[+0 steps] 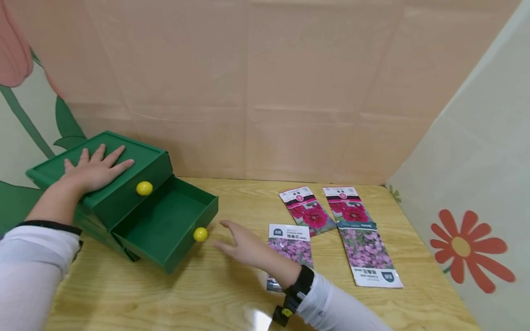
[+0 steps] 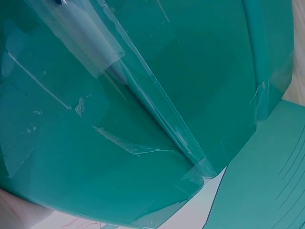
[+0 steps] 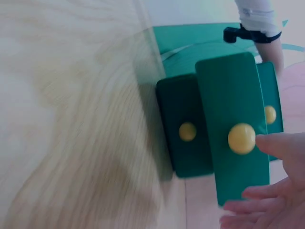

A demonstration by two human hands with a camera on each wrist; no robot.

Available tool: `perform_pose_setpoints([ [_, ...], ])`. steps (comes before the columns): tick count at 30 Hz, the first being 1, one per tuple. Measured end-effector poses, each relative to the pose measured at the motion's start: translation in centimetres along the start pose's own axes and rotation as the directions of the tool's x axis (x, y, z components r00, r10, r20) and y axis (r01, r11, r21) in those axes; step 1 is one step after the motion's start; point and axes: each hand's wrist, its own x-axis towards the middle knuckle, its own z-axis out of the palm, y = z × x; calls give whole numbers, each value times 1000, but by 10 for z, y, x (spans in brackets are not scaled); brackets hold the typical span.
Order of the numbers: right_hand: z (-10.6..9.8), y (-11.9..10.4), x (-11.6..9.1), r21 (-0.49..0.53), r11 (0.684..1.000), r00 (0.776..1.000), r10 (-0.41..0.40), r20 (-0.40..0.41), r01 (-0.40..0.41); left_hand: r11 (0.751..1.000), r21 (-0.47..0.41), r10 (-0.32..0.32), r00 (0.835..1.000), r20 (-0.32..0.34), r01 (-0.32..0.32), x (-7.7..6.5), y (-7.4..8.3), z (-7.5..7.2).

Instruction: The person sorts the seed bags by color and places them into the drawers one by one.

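Left hand (image 1: 94, 172) spread flat on green box (image 1: 143, 151), right hand (image 1: 247, 244) empty, fingers extended; I'd guess drawer (image 1: 164, 226) light, stiff: pinch yellow knob (image 1: 200, 234).

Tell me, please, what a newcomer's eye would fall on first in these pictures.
Most likely the green drawer unit at the left of the table, its middle drawer pulled out and showing a bright yellow knob. Next might come the two hands: the left hand spread on the unit's top, the right hand near that knob. Four flower-printed packets add pink and purple farther right.
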Motion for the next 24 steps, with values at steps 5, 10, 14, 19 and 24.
perform_pose_setpoints([
  [5,-12,32,-27,-80,994,997,72,-12,-73,1000,-6,-5,1000,5,5,2,-1,3],
  [10,-25,62,-52,-116,983,989,142,-31,-144,1000,-2,-6,1000,-5,6,1,-5,1],
  [14,-34,86,-69,-141,971,981,192,-43,-196,1000,2,-6,1000,-4,6,0,-8,0],
  [19,-42,115,-85,-174,948,963,261,-61,-268,1000,0,-4,1000,-2,4,0,-10,2],
  [24,-47,130,-94,-240,910,941,319,-112,-337,1000,0,-6,1000,-4,6,0,-10,2],
])
